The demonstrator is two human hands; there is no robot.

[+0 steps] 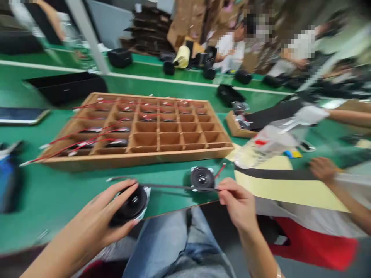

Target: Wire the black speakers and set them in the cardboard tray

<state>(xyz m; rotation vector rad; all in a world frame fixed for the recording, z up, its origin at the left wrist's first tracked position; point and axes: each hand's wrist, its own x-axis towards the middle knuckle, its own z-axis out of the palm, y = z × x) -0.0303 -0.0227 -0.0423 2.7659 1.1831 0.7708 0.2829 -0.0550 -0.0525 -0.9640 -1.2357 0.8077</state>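
My left hand point(101, 214) is closed around a small round black speaker point(133, 204) near the table's front edge. A thin dark strip point(171, 187) stretches from beside that speaker, under my left fingertips, across to my right hand point(239, 204), which pinches its other end. Behind the strip a second speaker point(202, 177) lies face up on the green table, a short red and black wire sticking out at its side. Beyond both hands stands a divided cardboard tray point(139, 157); speakers with red wires fill part of its compartments.
Yellow backing paper with a black band point(290, 189) and a clear plastic bag point(269, 139) lie to the right, near a co-worker's hand point(323, 170). A phone-like device point(23, 116) and a blue tool point(8, 177) are at the left. Black housings point(69, 88) stand behind.
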